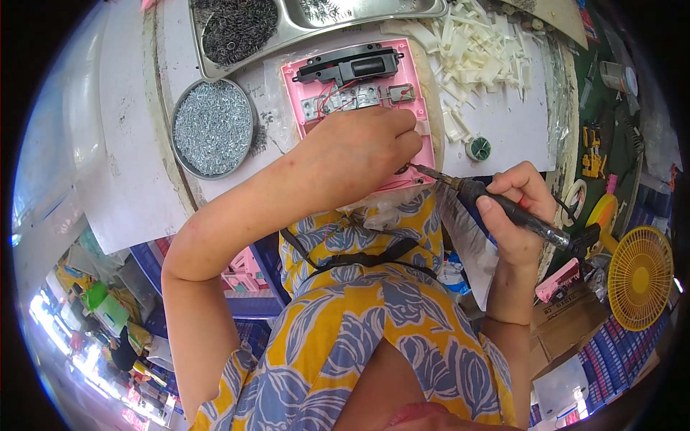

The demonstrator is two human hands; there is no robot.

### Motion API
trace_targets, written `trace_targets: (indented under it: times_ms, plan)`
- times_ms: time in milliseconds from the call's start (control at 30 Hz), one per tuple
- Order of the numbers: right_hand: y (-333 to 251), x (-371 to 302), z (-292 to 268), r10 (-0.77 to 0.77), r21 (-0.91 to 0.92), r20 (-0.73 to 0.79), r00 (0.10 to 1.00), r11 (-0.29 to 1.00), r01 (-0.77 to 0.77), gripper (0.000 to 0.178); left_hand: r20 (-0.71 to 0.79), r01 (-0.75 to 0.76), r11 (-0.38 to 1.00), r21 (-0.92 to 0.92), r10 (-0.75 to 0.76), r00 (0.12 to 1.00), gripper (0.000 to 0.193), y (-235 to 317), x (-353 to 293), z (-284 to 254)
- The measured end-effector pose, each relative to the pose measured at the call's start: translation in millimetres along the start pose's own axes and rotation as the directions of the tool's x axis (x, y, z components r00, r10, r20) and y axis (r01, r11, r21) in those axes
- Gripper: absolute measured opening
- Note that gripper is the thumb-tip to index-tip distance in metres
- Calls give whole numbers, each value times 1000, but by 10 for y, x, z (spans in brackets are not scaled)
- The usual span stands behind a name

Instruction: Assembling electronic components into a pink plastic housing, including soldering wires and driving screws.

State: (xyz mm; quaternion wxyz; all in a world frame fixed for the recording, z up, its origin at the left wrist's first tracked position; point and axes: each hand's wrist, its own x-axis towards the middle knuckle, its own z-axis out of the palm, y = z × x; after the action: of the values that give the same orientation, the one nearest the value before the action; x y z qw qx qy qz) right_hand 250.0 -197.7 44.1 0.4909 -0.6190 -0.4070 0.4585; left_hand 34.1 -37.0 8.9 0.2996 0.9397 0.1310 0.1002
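A pink plastic casing [415,68] lies open on the bench in front of me. Inside it sit a long black part [352,67], a grey metal plate, a small motor [401,93] and thin red wires. My left hand [363,151] reaches across the casing's lower half with curled fingers; whatever they pinch is hidden beneath the hand. In my right hand [521,208] is a soldering iron [471,192], held like a pen. Its tip points left and meets the casing's lower right corner, close to my left fingers. Whether it touches a wire there is too small to tell.
To the left stands a round metal dish [213,129] of small silvery screws. A steel tray [309,32] with dark springs lies behind the casing. White plastic pieces [478,54] are heaped at the far right, near a small round green item [478,149]. A yellow fan [641,279] stands at right.
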Motion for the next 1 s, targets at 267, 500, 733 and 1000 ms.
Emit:
trace_targets:
  times_ms: [267,500,733,1000]
  plan:
    - [12,-168,-452,-104,24,-199,974,994,111,27,-49,31,999,-30,-33,998,24,29,-38,10]
    - [86,-635,-1376,-203,56,-591,781,955,291,15,-140,94,995,32,-89,986,17,68,-104,-100]
    - [69,-517,-2244,-297,-137,-901,315,886,443,9,-247,86,982,170,-42,968,25,274,-72,52]
    - [202,294,-2907,-284,-182,-923,259,916,358,16,-372,61,998,26,-47,927,31,348,-193,131]
